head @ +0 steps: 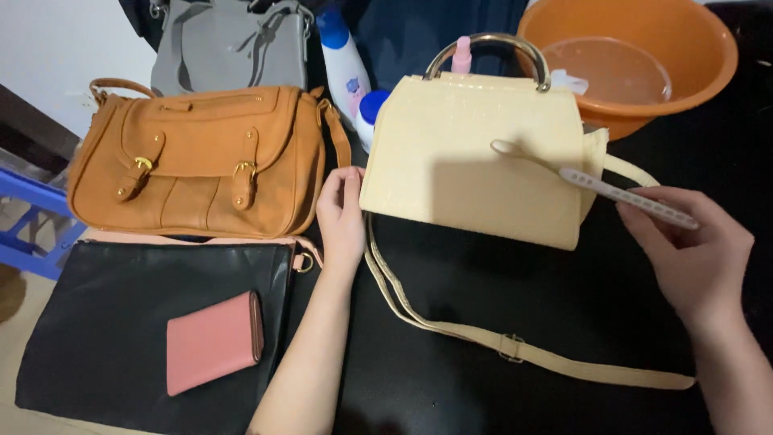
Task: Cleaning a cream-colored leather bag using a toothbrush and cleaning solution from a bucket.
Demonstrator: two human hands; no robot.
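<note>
A pale yellow handbag [451,153] with a round metal handle lies flat on the black table, its long strap [515,350] trailing toward me. My left hand [341,216] rests against the bag's left edge, fingers together. My right hand [694,251] grips a white toothbrush [600,185] by the handle. Its bristled head lies on the upper right of the bag's front.
An orange basin [692,48] with water stands at the back right. A tan buckled bag [193,157], a grey bag [229,44], a black bag [121,330] with a pink wallet [213,342] on it, and white bottles [345,60] lie to the left.
</note>
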